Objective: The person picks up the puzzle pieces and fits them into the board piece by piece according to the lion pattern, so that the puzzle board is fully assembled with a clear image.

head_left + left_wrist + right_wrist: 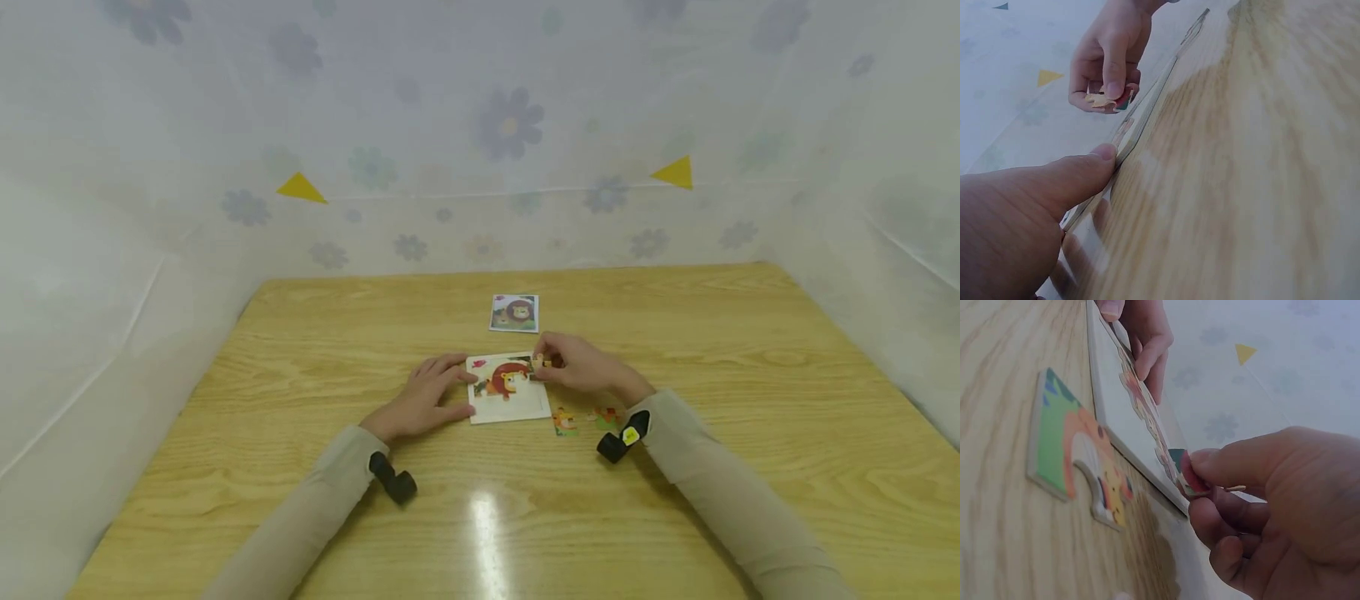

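Observation:
A white puzzle tray (517, 410) lies on the table, its upper part filled with joined pieces of a lion picture. My left hand (420, 400) rests at the tray's left side, fingers extended and thumb on the rim, as the left wrist view confirms. Over the tray's upper right edge, my right hand (581, 364) pinches a jigsaw piece (1192, 478) between thumb and fingers. That piece shows red, green and cream. Two loose spots of jigsaw pieces, one orange and green piece (565, 422) and another (604, 417), lie near the tray's lower right corner.
Behind the tray lies a square picture card (514, 313) with a full lion scene. The wooden table (360, 325) is bounded by white flowered curtain (450, 125) at the back and sides. Black wrist cameras (392, 478) are strapped to both sleeves.

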Motion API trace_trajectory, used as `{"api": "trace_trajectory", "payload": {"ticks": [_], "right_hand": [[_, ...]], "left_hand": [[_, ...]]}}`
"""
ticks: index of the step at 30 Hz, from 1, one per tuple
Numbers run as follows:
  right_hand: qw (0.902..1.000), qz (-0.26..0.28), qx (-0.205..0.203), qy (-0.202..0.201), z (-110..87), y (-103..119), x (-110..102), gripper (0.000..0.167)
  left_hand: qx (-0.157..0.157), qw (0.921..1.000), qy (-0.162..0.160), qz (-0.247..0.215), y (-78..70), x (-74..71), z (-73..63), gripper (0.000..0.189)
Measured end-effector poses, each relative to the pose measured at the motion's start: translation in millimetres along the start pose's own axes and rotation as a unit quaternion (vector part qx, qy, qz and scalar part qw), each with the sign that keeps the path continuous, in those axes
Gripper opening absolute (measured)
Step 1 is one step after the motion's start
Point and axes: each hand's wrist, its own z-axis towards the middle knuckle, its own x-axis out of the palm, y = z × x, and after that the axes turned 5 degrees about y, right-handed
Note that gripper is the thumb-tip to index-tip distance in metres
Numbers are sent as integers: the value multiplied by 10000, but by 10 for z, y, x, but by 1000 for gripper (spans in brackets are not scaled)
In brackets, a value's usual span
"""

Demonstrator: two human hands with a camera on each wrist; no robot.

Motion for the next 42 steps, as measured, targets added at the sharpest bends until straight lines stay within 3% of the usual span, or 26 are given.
{"api": "trace_trajectory", "payload": {"ticks": [2,9,16,29,42], "right_hand": [[10000,-30,-83,-25,21,15,15,5],[9999,-9,-93,-114,70,55,30,15],[9993,311,-180,142,121,43,60,10],[9999,-34,129,-12,173,100,134,14],[9961,-346,771,-238,189,257,197,10]], "left_hand": [[-3,10000,-2,17,5,0,6,44],[16,10000,-41,44,19,-4,27,43],[31,10000,-41,19,6,-20,27,43],[38,10000,-65,11,0,-12,18,43],[19,10000,-51,10,1,-12,14,43]]}}
